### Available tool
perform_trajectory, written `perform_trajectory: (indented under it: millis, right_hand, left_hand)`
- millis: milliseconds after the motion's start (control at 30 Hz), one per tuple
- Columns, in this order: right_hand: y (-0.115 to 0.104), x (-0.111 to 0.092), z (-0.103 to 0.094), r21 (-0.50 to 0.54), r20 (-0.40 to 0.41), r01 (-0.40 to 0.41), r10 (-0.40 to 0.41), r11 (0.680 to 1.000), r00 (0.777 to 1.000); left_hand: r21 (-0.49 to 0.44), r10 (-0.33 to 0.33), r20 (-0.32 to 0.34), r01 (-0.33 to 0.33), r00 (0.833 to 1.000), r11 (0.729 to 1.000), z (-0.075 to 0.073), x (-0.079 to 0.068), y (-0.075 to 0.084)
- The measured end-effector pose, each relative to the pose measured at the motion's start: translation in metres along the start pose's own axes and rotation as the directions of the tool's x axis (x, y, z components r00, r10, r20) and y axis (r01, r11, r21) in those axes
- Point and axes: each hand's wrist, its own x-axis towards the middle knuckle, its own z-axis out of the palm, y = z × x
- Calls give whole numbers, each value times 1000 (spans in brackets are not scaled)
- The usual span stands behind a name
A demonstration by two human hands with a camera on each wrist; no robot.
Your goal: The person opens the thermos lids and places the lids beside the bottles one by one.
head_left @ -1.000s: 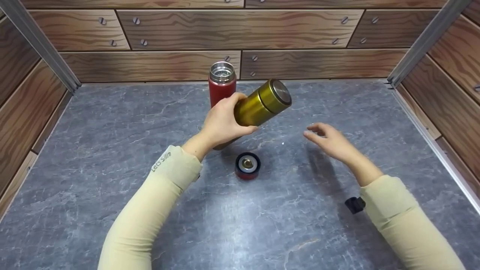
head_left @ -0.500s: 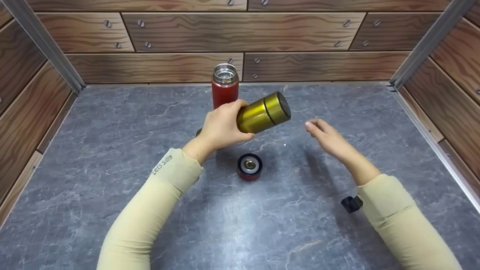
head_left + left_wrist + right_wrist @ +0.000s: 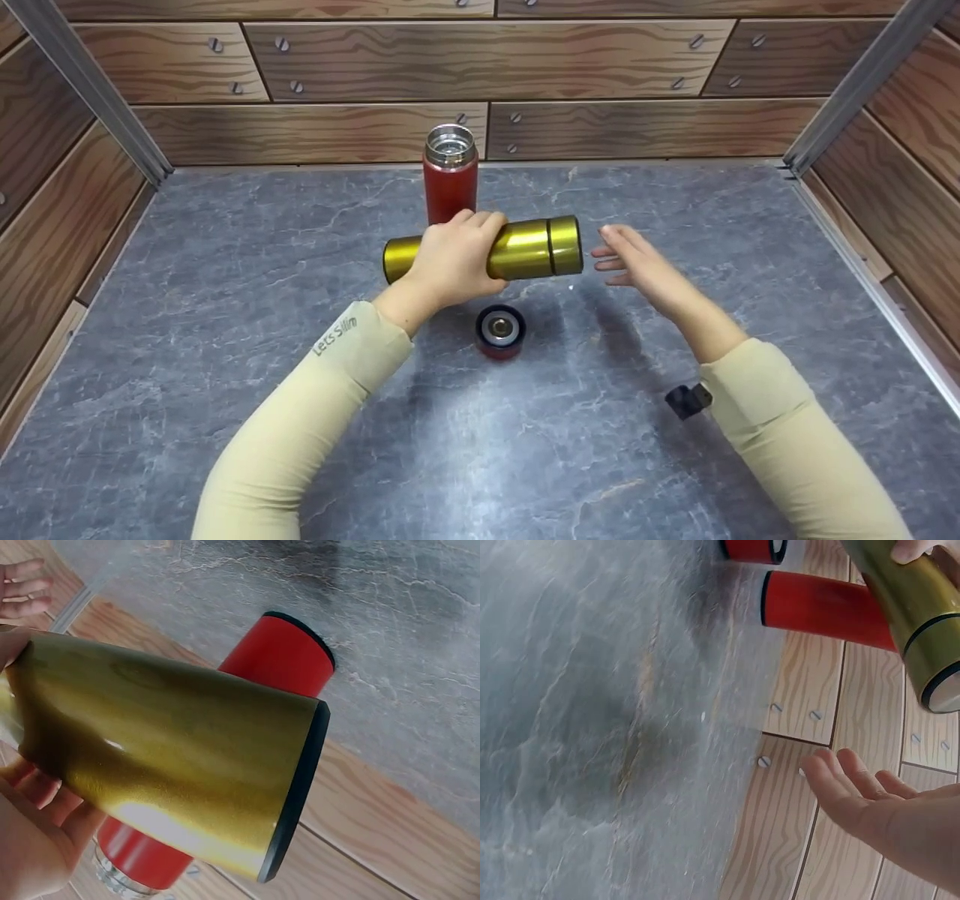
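Note:
My left hand (image 3: 457, 259) grips a gold thermos (image 3: 529, 251) round its middle and holds it nearly level above the table. The thermos has its capped end, marked by a dark ring, toward the right. Just beyond that end hovers my right hand (image 3: 641, 266), fingers spread and relaxed, touching nothing. Behind the gold thermos a red thermos (image 3: 451, 187) stands upright without its lid, its steel mouth facing up; its lower part is hidden. A red and black lid (image 3: 500, 334) lies inner side up in front of the left hand.
The grey marbled tabletop (image 3: 300, 202) is bounded by wood-patterned walls (image 3: 375, 60) at the back and sides. Metal rails (image 3: 885, 300) run along the side edges.
The gold thermos has swung from a steep tilt to nearly level, its right end coming down. My right hand has moved slightly left and its fingers have spread.

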Motion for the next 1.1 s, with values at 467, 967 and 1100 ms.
perform_trajectory:
  millis: [467, 967, 1100]
  right_hand:
    - [-29, 5, 19, 95, -31, 49, -47, 994, 998]
    - [-39, 2, 21, -20, -104, 78, -80, 997, 991]
    - [-38, 0, 20, -51, -100, 87, -91, 995, 991]
  left_hand:
    - [28, 2, -29, -1, 1000, 1000, 2, 2, 4]
    - [-15, -15, 11, 15, 1000, 1000, -1, 3, 6]
    - [-29, -12, 30, 13, 999, 999, -2, 3, 6]
